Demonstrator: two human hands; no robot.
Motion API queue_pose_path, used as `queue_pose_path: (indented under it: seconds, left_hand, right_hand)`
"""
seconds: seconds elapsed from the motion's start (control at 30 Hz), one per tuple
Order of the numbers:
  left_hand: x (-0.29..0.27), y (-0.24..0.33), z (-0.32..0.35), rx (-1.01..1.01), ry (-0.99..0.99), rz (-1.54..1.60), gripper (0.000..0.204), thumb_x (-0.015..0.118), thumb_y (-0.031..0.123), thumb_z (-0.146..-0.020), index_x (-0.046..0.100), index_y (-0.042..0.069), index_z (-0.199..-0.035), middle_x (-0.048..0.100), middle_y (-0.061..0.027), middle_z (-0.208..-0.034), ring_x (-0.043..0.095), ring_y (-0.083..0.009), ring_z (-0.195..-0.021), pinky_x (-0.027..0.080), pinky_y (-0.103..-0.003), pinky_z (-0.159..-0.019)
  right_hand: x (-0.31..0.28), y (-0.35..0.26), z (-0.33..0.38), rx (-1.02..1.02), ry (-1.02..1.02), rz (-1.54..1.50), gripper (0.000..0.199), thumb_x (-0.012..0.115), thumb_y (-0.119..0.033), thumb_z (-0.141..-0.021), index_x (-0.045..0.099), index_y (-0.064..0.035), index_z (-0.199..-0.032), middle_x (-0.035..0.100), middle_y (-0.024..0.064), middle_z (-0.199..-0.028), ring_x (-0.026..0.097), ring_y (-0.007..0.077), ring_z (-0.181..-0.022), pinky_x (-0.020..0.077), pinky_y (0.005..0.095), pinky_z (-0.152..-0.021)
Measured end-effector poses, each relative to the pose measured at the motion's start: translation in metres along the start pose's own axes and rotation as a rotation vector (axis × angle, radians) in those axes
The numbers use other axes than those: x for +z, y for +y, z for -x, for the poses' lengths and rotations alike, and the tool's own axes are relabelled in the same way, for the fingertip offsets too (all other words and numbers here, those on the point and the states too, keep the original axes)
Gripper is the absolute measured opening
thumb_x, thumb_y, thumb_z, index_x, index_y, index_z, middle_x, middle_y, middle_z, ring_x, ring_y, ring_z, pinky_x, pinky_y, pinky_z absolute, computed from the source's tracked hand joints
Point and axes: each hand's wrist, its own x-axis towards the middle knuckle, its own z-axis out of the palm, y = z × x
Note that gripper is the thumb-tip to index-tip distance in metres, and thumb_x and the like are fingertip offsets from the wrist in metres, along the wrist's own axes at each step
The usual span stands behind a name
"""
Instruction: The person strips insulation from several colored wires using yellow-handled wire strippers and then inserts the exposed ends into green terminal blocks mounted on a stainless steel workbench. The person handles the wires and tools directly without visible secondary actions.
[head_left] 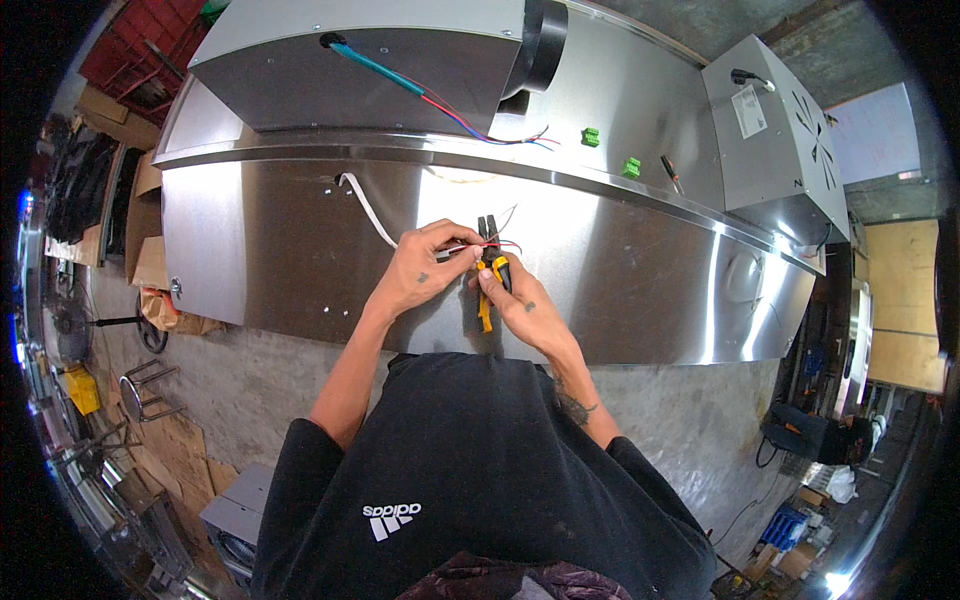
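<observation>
My left hand (428,266) pinches the end of a white cable (370,215), which comes out of a hole in the steel panel. Thin wires (510,243), one of them red, fan out past its fingertips. In my right hand (527,312) is a pair of pliers (486,318) with yellow and black handles. The dark jaws point away from me, and the wires lie at or across them. Whether the jaws grip a wire cannot be made out.
A steel panel (620,290) lies under my hands, with a raised ledge behind it. Beyond stand a grey metal housing (380,95) trailing coloured wires and a vented box (770,130). Green terminal connectors (591,137) and a screwdriver (671,174) rest on the far steel surface.
</observation>
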Motion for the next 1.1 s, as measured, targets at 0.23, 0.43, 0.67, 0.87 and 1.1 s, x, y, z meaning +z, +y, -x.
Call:
queue_pose_path:
  seconds: [0.23, 0.43, 0.67, 0.87, 1.1]
  left_hand:
    - [0.001, 0.001, 0.001, 0.013, 0.022, 0.021, 0.023, 0.075, 0.020, -0.099, 0.079, 0.001, -0.112, 0.077, -0.0113, -0.109, 0.074, -0.0203, -0.101, 0.058, -0.037, -0.097]
    - [-0.001, 0.009, 0.000, 0.049, 0.012, -0.046, 0.018, 0.076, 0.010, -0.098, 0.077, -0.003, -0.110, 0.074, -0.0096, -0.103, 0.072, -0.0143, -0.091, 0.058, -0.031, -0.086]
    - [-0.003, 0.002, 0.001, 0.029, -0.006, -0.043, 0.018, 0.076, 0.010, -0.097, 0.077, -0.002, -0.110, 0.074, -0.0090, -0.102, 0.071, -0.0139, -0.090, 0.057, -0.031, -0.086]
    - [-0.002, 0.001, 0.000, 0.043, 0.005, -0.029, 0.018, 0.075, 0.010, -0.098, 0.076, -0.003, -0.111, 0.074, -0.0085, -0.104, 0.071, -0.0142, -0.096, 0.058, -0.032, -0.090]
    - [0.007, -0.008, 0.002, -0.042, 0.020, 0.066, 0.024, 0.073, 0.009, -0.100, 0.068, -0.003, -0.120, 0.073, -0.0086, -0.111, 0.068, -0.0127, -0.107, 0.056, -0.034, -0.097]
  right_hand:
    - [0.000, -0.001, -0.001, -0.013, -0.026, 0.008, 0.044, 0.052, -0.035, -0.113, 0.052, 0.0049, -0.131, 0.074, 0.0198, -0.098, 0.076, 0.0322, -0.093, 0.0576, 0.0433, -0.080]
    - [0.004, -0.006, 0.001, 0.050, -0.086, -0.199, 0.050, 0.050, -0.038, -0.114, 0.049, 0.0049, -0.139, 0.072, 0.0206, -0.108, 0.076, 0.0274, -0.103, 0.0618, 0.0408, -0.090]
    - [0.004, -0.004, 0.002, -0.066, -0.052, -0.058, 0.050, 0.046, -0.033, -0.115, 0.045, 0.0072, -0.145, 0.073, 0.0233, -0.114, 0.076, 0.0268, -0.103, 0.0615, 0.0419, -0.092]
    - [0.009, -0.012, 0.001, 0.087, -0.052, -0.184, 0.052, 0.052, -0.036, -0.114, 0.046, 0.0060, -0.144, 0.070, 0.0133, -0.094, 0.072, 0.0187, -0.079, 0.0604, 0.0343, -0.071]
    - [0.018, -0.006, -0.006, 0.083, 0.064, -0.188, 0.046, 0.057, -0.032, -0.112, 0.049, 0.0054, -0.138, 0.063, 0.0083, -0.077, 0.065, 0.0155, -0.062, 0.0538, 0.0337, -0.054]
